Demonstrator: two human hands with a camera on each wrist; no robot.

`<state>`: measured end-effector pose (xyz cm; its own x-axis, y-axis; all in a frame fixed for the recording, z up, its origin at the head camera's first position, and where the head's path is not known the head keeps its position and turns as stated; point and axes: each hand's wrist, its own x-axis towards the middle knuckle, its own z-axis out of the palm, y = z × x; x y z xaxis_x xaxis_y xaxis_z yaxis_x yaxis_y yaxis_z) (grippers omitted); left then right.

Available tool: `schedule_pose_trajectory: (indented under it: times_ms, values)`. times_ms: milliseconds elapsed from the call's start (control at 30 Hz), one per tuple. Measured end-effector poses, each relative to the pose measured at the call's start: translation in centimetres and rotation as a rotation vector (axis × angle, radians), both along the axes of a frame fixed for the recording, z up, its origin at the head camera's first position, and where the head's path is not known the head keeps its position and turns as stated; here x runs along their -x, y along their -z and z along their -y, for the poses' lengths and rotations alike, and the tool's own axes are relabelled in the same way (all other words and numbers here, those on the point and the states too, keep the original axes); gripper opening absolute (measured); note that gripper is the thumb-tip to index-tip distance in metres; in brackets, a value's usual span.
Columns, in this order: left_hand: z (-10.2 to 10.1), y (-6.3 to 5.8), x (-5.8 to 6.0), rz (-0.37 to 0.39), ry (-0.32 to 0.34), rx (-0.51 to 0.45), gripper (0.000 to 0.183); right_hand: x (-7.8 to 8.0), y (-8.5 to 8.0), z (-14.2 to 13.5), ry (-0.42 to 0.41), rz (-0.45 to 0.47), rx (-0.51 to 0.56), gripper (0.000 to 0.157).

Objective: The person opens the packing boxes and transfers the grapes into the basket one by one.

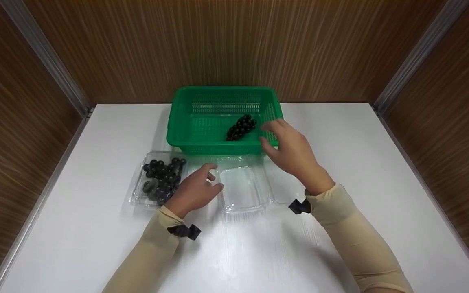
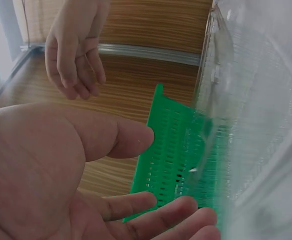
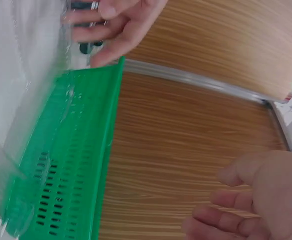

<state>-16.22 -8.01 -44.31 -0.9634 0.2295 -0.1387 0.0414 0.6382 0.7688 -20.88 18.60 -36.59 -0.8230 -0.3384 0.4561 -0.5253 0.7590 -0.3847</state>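
- Black grapes: I see one bunch [image 1: 241,127] lying inside the green basket [image 1: 218,149], right of its middle and slanting from near left to far right.
- The basket, slotted plastic, sits at the far side of the desk [image 1: 96,162].
- My right hand [image 1: 293,149] hovers by the basket's near right corner, fingers apart and slightly bent, with nothing between them.
- My left hand [image 1: 194,190] is nearer, palm turned inward, thumb and fingers spread and holding nothing.
- To its left stands a clear box [image 1: 136,196] with more dark grapes [image 1: 163,173] in it; I cannot tell whether its cover is closed.
- To its right I have a second clear container [image 1: 240,189], with no grapes in it, near the basket's front.
- Right of that, a faint transparent sheet shape [image 1: 285,189] lies too pale for me to make out fully.
- Beige sleeves [image 1: 352,228] cover both arms.
- Wood-grain panels [image 1: 202,49] wall the far, left and right sides.
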Motion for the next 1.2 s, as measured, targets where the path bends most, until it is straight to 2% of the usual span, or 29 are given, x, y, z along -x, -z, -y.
schedule_pose_trajectory:
  times_ms: [233,333,667,933,1100,1200]
  values:
    - [0.1,-0.4,-0.6,-0.082,0.007,0.025,0.061,-2.2,1.0,-0.2,-0.012,-0.138,0.016,0.041]
    - [0.0,-0.5,-0.8,-0.117,-0.002,0.044,0.061,-3.0,1.5,-0.3,-0.005,-0.164,-0.003,0.046]
    - [-0.2,-1.2,-1.4,-0.270,-0.032,0.141,0.059,-5.4,3.0,0.5,-0.024,-0.136,-0.026,0.053]
    - [0.3,-2.2,-1.9,-0.304,-0.021,0.190,0.070,-6.0,3.7,1.4,-0.045,-0.087,-0.068,0.054]
    - [0.9,-2.5,-2.0,-0.358,0.004,0.248,0.078,-6.2,4.5,2.2,-0.105,-0.063,-0.100,0.056]
    - [1.2,-2.7,-1.9,-0.371,-0.003,0.293,0.082,-6.3,4.9,2.6,-0.153,-0.035,-0.123,0.056]
